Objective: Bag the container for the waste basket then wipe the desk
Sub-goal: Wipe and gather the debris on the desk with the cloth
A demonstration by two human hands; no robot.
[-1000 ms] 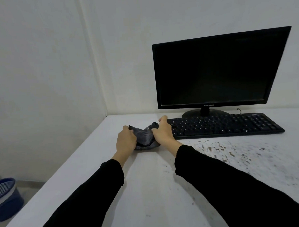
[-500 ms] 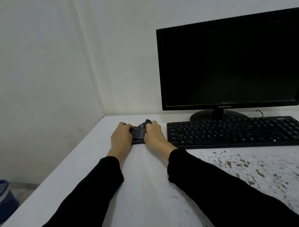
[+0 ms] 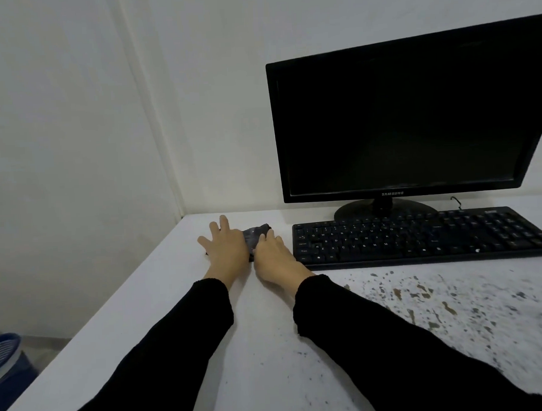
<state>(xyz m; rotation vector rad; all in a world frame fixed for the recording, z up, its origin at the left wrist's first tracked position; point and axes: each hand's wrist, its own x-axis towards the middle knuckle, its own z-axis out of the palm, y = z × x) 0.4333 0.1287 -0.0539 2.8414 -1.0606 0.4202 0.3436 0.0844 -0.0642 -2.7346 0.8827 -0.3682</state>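
Both hands now press flat on the dark cloth [image 3: 256, 237] by the keyboard [image 3: 420, 236]. The left hand [image 3: 226, 248] has spread wide; the right hand [image 3: 273, 255] lies flat, no longer bunching it. Wiping the table [image 3: 263, 345] can start.

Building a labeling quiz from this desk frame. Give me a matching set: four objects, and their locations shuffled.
Things:
1. dark cloth
2. keyboard
3. blue basket
4. monitor

Places:
A. on the floor, left of the desk
B. behind the keyboard, by the back wall
C. under both hands, near the desk's back-left corner
D. on the desk, just right of the hands

Pairs: 1-C, 2-D, 3-A, 4-B
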